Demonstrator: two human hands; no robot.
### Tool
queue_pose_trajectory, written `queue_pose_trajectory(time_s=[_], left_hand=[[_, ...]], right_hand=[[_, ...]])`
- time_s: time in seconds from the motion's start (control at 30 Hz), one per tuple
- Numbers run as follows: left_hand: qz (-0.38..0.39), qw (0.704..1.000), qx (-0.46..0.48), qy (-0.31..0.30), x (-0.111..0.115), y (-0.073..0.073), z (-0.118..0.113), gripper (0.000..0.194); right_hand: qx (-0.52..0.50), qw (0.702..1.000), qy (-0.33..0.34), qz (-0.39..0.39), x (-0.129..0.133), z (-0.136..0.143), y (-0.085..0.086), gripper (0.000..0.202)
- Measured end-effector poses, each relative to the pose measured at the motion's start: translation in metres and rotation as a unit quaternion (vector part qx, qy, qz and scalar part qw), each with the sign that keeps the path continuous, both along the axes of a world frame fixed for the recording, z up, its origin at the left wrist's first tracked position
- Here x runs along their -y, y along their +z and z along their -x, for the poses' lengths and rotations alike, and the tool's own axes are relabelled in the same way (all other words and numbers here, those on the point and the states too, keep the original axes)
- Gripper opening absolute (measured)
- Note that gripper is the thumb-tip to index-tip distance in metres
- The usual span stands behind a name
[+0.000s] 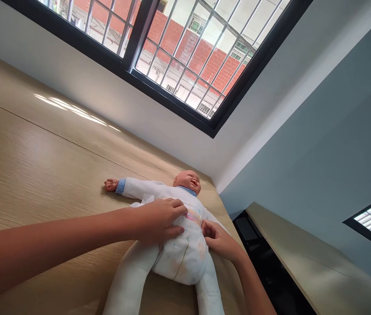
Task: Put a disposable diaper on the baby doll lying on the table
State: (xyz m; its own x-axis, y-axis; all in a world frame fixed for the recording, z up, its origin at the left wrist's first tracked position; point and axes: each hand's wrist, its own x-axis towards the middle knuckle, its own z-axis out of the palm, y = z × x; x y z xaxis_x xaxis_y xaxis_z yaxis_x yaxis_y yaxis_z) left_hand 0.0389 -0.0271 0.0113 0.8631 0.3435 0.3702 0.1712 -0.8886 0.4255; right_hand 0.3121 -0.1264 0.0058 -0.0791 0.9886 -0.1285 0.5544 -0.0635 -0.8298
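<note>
A baby doll (146, 189) in a white top with blue cuffs and collar lies on its back, head away from me. Around its hips is a white diaper (185, 258) with faint coloured prints and a line down the front. My left hand (164, 218) lies across the diaper's front at the waist, thumb apart from the stretched fingers. On the other side of the waist, my right hand (220, 239) has its fingers curled in a pinch at the diaper's side edge. What exactly sits between those fingertips is hidden. White material sticks out behind my left hand.
The doll rests on a light wooden table (41, 175) with a seam along it, against a white wall (172, 127). A barred window (185, 57) is above. To the right, past the table's edge, are a dark gap (264, 258) and another wooden surface (303, 245).
</note>
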Motion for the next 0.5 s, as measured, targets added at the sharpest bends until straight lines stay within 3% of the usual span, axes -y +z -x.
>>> queue_pose_trajectory(time_s=[0.5], left_hand=[[-0.033,0.999,-0.023,0.01,0.002,-0.001,0.0,0.042]], right_hand=[[0.078,0.996,-0.004,-0.04,-0.003,-0.009,-0.014,0.018]])
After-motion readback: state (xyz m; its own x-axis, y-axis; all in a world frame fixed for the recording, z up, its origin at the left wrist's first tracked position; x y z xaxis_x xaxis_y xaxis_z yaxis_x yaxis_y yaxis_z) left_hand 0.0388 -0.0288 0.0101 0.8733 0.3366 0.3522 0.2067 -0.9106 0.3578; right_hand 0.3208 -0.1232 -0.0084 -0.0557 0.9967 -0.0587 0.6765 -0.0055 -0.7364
